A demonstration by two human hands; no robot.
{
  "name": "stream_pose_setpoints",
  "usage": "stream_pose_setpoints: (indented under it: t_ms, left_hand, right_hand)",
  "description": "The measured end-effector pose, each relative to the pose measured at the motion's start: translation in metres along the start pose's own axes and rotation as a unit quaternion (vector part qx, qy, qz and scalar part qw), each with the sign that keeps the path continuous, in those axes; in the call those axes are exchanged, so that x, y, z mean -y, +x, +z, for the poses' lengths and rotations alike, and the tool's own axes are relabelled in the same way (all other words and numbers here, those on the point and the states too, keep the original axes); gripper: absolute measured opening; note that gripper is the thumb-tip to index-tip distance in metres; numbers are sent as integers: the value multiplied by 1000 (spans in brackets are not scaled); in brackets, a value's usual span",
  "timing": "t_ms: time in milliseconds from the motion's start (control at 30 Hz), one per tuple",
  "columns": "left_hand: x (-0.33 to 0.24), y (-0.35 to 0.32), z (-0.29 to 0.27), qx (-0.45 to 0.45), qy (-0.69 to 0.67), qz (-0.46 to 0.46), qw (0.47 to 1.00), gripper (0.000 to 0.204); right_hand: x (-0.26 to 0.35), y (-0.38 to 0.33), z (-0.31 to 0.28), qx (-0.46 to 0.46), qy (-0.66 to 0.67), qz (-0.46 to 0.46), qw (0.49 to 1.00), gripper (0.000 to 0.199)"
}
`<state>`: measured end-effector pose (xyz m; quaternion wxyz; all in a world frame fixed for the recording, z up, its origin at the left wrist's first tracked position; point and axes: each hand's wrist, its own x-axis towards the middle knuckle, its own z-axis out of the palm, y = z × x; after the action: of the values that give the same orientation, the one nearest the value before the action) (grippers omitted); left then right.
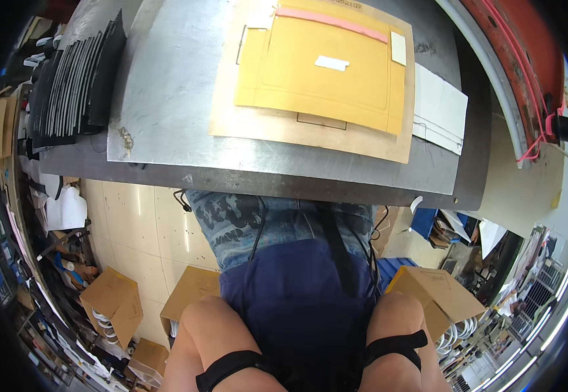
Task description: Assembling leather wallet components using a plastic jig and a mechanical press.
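Observation:
Neither of my hands shows. Only my bent bare arms, each with a black strap, come in at the lower edge. In front of me a yellow sheet [323,85] with a pink strip [333,23] along its far edge and small white pieces on it lies on a tan board [251,130]. The board rests on a grey metal plate [166,85] on the dark table [264,186]. A white sheet [439,108] with dark lines lies at the board's right side, partly under it.
Black panels [78,85] stand in a row at the table's left. A red machine part [526,52] with pink cord rises at the right. Cardboard boxes [111,300], some with white coils, stand on the floor on both sides. Shelving lines the left.

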<state>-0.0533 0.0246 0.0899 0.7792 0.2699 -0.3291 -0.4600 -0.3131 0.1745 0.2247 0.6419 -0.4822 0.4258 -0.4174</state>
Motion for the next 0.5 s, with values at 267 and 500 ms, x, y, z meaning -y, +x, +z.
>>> stream_pose_setpoints:
  t_ms: [267,500]
  left_hand:
    - [-9,-7,1,6,26,-10,1000,16]
    - [-6,-8,2,14,12,-6,1000,15]
  right_hand:
    - [-37,159,37,7,41,-9,999,20]
    - [-34,123,40,8,40,-33,999,18]
